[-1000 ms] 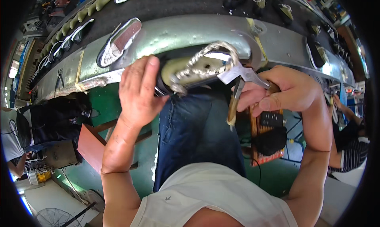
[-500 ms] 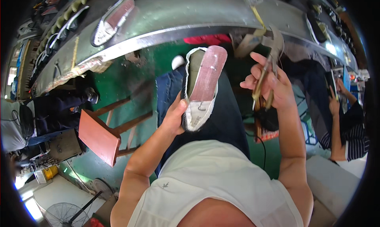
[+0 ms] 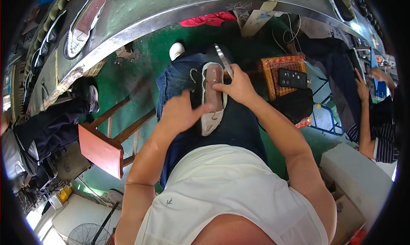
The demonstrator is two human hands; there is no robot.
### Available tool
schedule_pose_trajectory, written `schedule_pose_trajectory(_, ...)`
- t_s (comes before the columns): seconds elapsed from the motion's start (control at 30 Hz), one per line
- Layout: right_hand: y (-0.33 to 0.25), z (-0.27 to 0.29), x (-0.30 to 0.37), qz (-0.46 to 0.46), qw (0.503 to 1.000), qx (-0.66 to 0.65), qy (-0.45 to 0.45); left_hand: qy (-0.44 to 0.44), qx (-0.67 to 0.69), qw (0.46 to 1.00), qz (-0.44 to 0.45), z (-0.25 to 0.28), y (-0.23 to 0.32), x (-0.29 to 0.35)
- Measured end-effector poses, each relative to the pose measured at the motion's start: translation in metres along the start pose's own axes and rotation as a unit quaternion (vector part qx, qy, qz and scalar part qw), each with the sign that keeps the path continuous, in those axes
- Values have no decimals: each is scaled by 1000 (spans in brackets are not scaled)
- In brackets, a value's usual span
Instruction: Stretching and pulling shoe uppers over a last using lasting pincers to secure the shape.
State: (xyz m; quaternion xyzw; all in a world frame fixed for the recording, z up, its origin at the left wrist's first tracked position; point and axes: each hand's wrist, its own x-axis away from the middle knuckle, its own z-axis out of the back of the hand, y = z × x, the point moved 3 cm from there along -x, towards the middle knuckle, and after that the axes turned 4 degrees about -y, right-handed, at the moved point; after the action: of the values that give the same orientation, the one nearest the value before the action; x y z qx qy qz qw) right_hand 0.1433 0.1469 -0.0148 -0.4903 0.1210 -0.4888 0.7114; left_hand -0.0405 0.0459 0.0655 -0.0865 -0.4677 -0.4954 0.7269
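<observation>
An unfinished shoe point(image 3: 214, 91) lies sole up on my lap, with a brownish-pink insole board and a pale cloth edge turned in around it. My right hand point(image 3: 240, 87) is closed around metal pincers point(image 3: 223, 60), seen narrow side on, and its thumb presses on the insole. Over the shoe's left side is my left hand point(image 3: 179, 112), somewhat blurred, holding nothing. Its thumb reaches across to the insole and stands apart from the fingers. A loose pale cord point(image 3: 193, 76) curls beside the shoe on my jeans.
Across the front runs a metal workbench point(image 3: 171, 5) bearing another unfinished shoe point(image 3: 85, 25). A red-topped stool point(image 3: 100, 151) stands left. At right, a woven seat point(image 3: 273, 76) holds a black phone point(image 3: 292, 78). People sit on both sides; one person's hand point(image 3: 362, 87) shows at right.
The shoe has come down onto my lap. My left hand has let go of its side. My right hand has moved left and down to the shoe, bringing the pincers along.
</observation>
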Motion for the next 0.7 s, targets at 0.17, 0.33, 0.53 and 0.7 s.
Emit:
schedule_pose_trajectory(0.17, -9, -4, -8, 9, 1000, 0, -24, 236, 206, 928, -203, 3, -4, -97)
schedule_pose_trajectory(0.33, -4, 13, -6, 4, 996, -24, -87, -4, 438, 880, -183, 4, -9, -108)
schedule_pose_trajectory(0.53, -24, 35, 76, -75, 917, -356, -163, 114, 386, 844, -355, 25, -26, -39)
schedule_pose_trajectory(0.7, -55, 28, 97, -48, 949, -122, -285, 130, 384, 838, -365, 5, -50, -43)
